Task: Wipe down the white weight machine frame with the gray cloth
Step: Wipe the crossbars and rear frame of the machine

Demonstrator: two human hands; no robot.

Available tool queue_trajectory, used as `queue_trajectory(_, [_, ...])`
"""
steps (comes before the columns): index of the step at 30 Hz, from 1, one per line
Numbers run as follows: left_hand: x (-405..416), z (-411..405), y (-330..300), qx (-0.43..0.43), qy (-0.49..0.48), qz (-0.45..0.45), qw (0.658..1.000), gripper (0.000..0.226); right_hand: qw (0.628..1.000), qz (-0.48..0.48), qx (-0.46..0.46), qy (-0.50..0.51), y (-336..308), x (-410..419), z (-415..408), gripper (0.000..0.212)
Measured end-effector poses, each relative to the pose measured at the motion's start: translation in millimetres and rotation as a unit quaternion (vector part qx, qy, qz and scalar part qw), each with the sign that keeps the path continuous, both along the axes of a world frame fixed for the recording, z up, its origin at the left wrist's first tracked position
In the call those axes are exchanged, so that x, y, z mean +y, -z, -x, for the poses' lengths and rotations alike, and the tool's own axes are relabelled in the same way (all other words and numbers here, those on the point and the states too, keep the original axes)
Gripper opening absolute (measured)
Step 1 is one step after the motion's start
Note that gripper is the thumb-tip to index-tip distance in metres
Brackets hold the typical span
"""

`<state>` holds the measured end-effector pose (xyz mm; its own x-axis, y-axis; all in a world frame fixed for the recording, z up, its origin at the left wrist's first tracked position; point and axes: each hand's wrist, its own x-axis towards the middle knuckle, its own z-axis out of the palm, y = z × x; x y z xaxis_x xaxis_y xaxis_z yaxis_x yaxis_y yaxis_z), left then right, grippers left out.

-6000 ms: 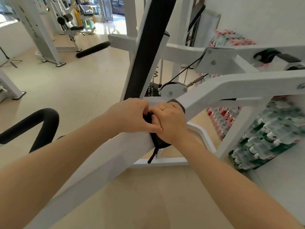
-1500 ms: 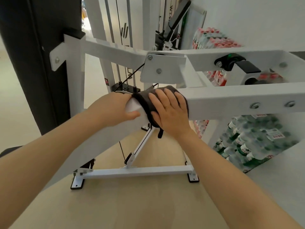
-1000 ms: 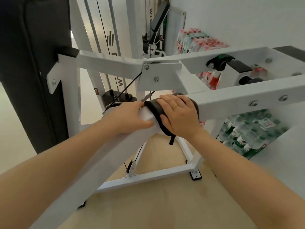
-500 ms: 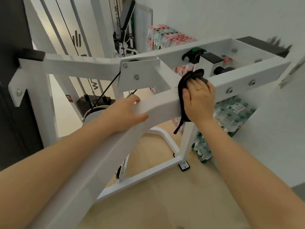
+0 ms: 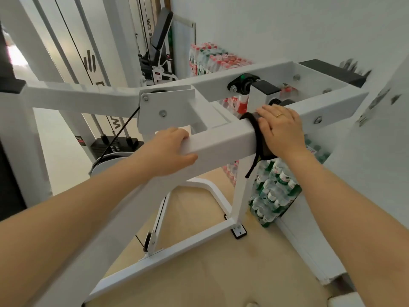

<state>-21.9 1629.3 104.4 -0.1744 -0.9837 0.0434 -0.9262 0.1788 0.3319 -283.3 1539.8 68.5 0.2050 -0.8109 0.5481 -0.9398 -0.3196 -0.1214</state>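
Right hand (image 5: pixel 282 131) lies flat with fingers straight, palm pressing the gray cloth (image 5: pixel 256 134) onto the white frame beam (image 5: pixel 221 140). The cloth wraps over the beam's top and front, and a loose strip dangles below. Left hand (image 5: pixel 168 151) grips the same beam further left, fingers curled over the top, thumb on the front face. Behind the beam there's a black roller (image 5: pixel 242 82) and a cable (image 5: pixel 119 134). Shrink-wrapped water bottles (image 5: pixel 272 191) are stacked against the wall just past the frame's upright leg (image 5: pixel 241 191).
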Motion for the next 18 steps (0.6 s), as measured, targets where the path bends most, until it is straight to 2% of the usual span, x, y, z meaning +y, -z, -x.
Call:
queue_trajectory(4, [-9, 22, -2, -0.007, 0.001, 0.012, 1.0, 0.056, 0.999, -0.027, 0.01, 0.03, -6, -12, 14, 0.053])
queue_trajectory(9, [-29, 60, -9, -0.025, 0.002, 0.028, 0.999, 0.063, 0.985, 0.017, 0.082, -0.149, -4, 4, -6, 0.051])
queue_trajectory(13, [-46, 88, -15, -0.032, 0.016, 0.058, 0.998, 0.063, 0.968, 0.084, 0.094, -0.216, -2, -10, 16, 0.045])
queue_trajectory(18, [-65, 122, -11, -0.07, -0.002, 0.039, 0.997, 0.063, 0.97, 0.115, 0.114, -0.181, 5, -45, 84, 0.044])
